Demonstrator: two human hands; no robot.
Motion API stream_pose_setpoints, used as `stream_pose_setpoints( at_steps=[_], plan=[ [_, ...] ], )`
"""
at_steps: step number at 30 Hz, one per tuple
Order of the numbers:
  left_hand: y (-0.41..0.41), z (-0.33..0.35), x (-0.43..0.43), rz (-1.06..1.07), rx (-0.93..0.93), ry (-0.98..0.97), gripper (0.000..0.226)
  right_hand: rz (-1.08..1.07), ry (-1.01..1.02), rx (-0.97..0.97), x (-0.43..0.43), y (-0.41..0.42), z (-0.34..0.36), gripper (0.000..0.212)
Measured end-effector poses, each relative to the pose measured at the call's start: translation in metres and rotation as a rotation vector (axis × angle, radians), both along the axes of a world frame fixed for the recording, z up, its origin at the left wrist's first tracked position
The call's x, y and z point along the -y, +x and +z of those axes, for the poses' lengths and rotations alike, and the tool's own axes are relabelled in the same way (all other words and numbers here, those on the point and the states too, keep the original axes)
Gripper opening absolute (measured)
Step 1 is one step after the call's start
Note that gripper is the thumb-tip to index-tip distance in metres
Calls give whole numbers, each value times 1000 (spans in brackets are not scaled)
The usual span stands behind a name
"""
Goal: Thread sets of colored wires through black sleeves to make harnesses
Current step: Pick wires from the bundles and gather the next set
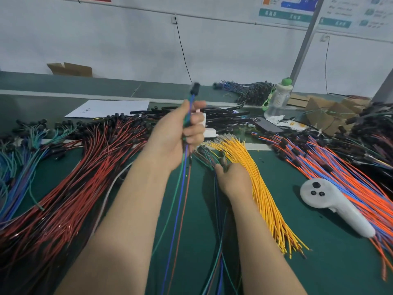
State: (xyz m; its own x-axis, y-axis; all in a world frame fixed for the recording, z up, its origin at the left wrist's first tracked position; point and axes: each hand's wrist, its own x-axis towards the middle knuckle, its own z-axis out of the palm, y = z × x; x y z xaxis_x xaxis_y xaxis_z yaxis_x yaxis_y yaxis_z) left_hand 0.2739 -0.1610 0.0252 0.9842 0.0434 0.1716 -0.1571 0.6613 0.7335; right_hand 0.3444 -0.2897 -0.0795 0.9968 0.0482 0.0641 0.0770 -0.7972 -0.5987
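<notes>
My left hand is raised over the green table and grips a small set of wires: a green, a blue and a red one that hang down toward me. Their blurred dark tips stick up above my fist. My right hand rests low on the mat at the head of a dark mixed wire bundle, fingers curled onto its ends beside the yellow wire bundle. A heap of black sleeves lies behind my left hand.
Red-and-black harnesses fan across the left, blue-green ones at the far left. Orange-and-blue wires spread on the right under a white controller. A bottle, phone, paper sheet and cardboard boxes sit behind.
</notes>
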Motion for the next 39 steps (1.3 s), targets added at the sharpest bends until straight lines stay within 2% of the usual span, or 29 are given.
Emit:
stream_pose_setpoints(
  at_steps=[2,4,6,7,8,9,12,16,19,23,24,26,29,32,34,36,37,39],
  plan=[
    [9,-10,5,101,-138,129,29,33,-82,-27,-1,-1,0,46],
    [16,-31,7,148,-216,170,27,22,-28,25,1,-2,3,47],
    [19,-54,7,199,-261,292,27,42,200,151,2,-4,10,40],
    [19,-63,8,212,-272,355,27,101,376,165,2,-3,13,29],
    [19,-72,10,213,-274,391,27,194,540,94,1,-6,17,20],
    [20,-81,11,206,-273,390,26,298,639,-11,0,-10,19,20],
    [20,-99,13,151,-280,300,24,476,691,-196,-3,-17,16,17],
    [19,-109,13,89,-281,248,26,362,738,-220,-7,-13,9,13],
    [20,-107,20,98,-238,396,27,278,882,-246,-5,-10,7,18],
    [30,-102,52,297,-302,676,26,88,1070,-302,5,-5,8,24],
    [32,-101,60,356,-307,768,25,26,1074,-271,7,-4,7,23],
    [34,-99,73,509,-324,964,24,-41,921,-122,11,-1,5,21],
    [28,-93,80,612,-323,1134,27,11,689,63,15,1,4,22],
    [25,-84,76,541,-331,1477,27,44,550,56,18,3,4,26],
    [24,-75,73,490,-309,1746,26,18,575,-11,19,2,4,27],
    [25,-68,74,472,-251,1884,26,-27,757,-107,19,1,5,28],
    [26,-65,74,462,-228,1877,24,-48,925,-166,20,0,5,28],
    [28,-62,72,428,-222,1723,19,-54,1315,-275,21,2,6,29]
  ],
)
